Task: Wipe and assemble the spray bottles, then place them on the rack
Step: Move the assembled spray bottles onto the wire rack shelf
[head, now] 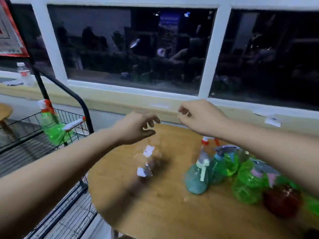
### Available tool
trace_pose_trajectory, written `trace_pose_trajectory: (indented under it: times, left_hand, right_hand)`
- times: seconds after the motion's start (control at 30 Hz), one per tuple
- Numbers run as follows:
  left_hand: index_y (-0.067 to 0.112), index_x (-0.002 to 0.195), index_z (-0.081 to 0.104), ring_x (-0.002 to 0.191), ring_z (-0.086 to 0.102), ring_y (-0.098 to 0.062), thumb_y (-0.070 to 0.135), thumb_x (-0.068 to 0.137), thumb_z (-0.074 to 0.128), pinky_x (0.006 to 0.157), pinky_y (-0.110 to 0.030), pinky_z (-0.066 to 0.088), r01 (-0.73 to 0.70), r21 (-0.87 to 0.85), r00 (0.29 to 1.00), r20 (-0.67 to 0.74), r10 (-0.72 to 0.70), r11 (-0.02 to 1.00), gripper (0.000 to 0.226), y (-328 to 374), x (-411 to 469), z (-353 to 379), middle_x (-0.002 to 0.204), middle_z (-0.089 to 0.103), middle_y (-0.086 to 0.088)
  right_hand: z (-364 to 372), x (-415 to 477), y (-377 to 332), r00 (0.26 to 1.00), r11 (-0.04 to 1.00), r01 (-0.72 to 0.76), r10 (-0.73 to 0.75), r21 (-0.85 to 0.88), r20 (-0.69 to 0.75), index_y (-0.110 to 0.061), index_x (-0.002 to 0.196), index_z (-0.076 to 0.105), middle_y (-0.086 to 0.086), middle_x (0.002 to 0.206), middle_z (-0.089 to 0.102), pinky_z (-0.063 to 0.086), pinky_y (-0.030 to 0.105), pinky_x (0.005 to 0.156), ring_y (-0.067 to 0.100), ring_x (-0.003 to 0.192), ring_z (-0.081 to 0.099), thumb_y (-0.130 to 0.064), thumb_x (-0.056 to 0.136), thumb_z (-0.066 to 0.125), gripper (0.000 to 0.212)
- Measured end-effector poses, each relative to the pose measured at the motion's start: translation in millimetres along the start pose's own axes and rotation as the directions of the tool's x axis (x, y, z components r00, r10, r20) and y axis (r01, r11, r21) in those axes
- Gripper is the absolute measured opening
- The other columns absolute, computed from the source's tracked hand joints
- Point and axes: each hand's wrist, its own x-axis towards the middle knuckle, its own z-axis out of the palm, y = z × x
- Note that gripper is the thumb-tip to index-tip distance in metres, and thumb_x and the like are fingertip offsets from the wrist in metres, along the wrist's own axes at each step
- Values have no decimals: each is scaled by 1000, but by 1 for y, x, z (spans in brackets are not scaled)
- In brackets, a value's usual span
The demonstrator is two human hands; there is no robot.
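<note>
Head view: left hand [138, 126] and right hand [198, 116] hover loosely curled, grips empty.

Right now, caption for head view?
Left hand and right hand empty over wooden table; spray bottles clustered right, two green bottles in wire rack.

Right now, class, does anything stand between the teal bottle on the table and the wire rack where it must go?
Yes. A blurred clear item with white patches lies on the table between the teal bottle and the rack at the left. The left hand hovers above that gap, holding nothing.
</note>
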Motion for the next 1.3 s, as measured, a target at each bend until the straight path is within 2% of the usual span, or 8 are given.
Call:
trace_pose_trajectory:
  times: [0.17, 0.4, 0.6, 0.77, 0.97, 1.03, 1.13, 1.3]
  left_hand:
    - [33, 132, 62, 98, 67, -12, 32, 94, 77, 89, -37, 56, -92, -97, 991, 92, 101, 991, 41, 56, 23, 45, 117, 67, 13]
    - [35, 140, 62, 133, 51, -14, 18, 90, 79, 105, -29, 45, -311, -125, 934, 144, 328, 942, 56, 103, 35, 84, 148, 52, 11]
    - [31, 125, 68, 112, 57, -22, 27, 95, 77, 92, -44, 51, -377, -58, 919, 105, 381, 925, 31, 110, 40, 98, 120, 64, 9]
    - [29, 108, 69, 102, 54, -20, 36, 90, 81, 85, -43, 51, -421, -30, 903, 84, 422, 907, 23, 105, 39, 96, 111, 63, 8]
    - [29, 97, 67, 89, 63, -13, 30, 91, 80, 75, -41, 54, -295, -120, 942, 130, 309, 948, 15, 87, 22, 80, 92, 68, 15]
    - [29, 96, 67, 89, 65, -10, 29, 91, 81, 75, -40, 55, -259, -135, 952, 132, 276, 956, 14, 81, 14, 69, 95, 71, 17]
    - [29, 97, 69, 88, 66, -5, 29, 92, 82, 76, -37, 55, -235, -156, 960, 116, 254, 959, 13, 70, 1, 47, 95, 71, 19]
    - [31, 98, 70, 89, 66, 2, 31, 93, 82, 78, -30, 54, -143, -115, 981, 116, 157, 983, 13, 46, -23, 14, 95, 72, 20]
  right_hand:
    - [-10, -48, 48, 989, 989, -77, 92, -124, 115, -20, 111, 70, 6, 111, 74, 54, 39, 81, 32, 104, 67, -38, 97, 62, 24]
    - [-8, -96, 98, 942, 952, -131, 206, -276, 265, -19, 115, 67, 9, 113, 71, 49, 38, 73, 33, 102, 65, -36, 97, 59, 26]
    - [-4, -134, 139, 913, 846, -203, 345, -493, 216, -20, 132, 52, 6, 131, 60, 46, 40, 75, 34, 114, 64, -46, 100, 53, 41]
    - [1, -146, 146, 900, 852, -269, 388, -448, 197, -20, 145, 45, 9, 133, 59, 52, 42, 78, 36, 112, 65, -52, 98, 56, 57]
    - [-3, -153, 147, 913, 868, -264, 366, -421, 181, -19, 147, 38, 9, 135, 52, 51, 39, 76, 36, 111, 65, -50, 98, 60, 62]
    - [-3, -159, 148, 923, 866, -264, 354, -424, 148, -20, 152, 31, 6, 124, 63, 55, 38, 74, 33, 104, 68, -58, 98, 57, 71]
    - [1, -166, 150, 906, 879, -280, 375, -386, 197, -23, 152, 28, -3, 81, 63, 55, 38, 61, 23, 76, 63, -59, 96, 61, 75]
    - [4, -166, 149, 882, 926, -320, 368, -198, 293, -25, 105, 52, -2, 70, 67, 58, 44, 70, 12, 65, 67, -41, 90, 77, 33]
